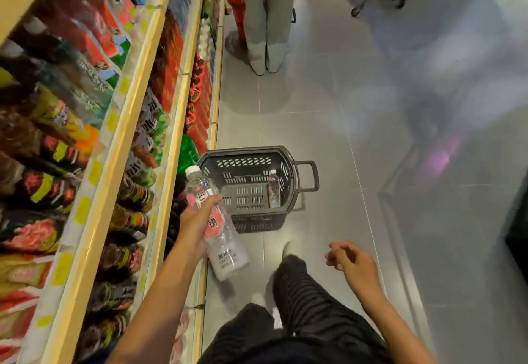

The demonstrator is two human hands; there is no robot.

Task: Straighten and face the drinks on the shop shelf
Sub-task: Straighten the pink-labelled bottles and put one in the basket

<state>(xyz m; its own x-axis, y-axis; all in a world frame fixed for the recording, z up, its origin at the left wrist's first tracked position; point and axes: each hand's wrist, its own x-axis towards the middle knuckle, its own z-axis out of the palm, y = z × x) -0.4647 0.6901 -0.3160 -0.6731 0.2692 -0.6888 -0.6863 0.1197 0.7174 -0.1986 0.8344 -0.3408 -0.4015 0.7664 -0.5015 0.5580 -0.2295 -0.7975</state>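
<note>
1. The black basket [288, 160] stands on the grey floor [343, 112], close to the foot of the shelves [134, 100]. Its handle is turned to the side away from them.
2. The left hand [197, 218] grips a clear bottle [228, 255] round its middle, in the air just at the near-left corner of the basket. The bottle is tilted: the white cap points up toward the shelves, and the base is toward the person.
3. The right hand [350, 260] hangs over the floor, to the right of the basket and nearer to the person. Its fingers are loosely bent and it holds nothing.
4. A second clear bottle [273, 189] is inside the basket, along its right wall (it seems to lie there, but I cannot say this for sure).
5. To the left of the basket, the shelves are packed with rows of drinks [171, 58] in red, green and dark labels. They are too blurred to read. Yellow tags run along the shelf edges.
6. Beyond the basket, farther along the aisle, stand the legs of another person [268, 20] in light trousers.
7. On the near side of the basket are the person's own legs [300, 286] in dark trousers.
</note>
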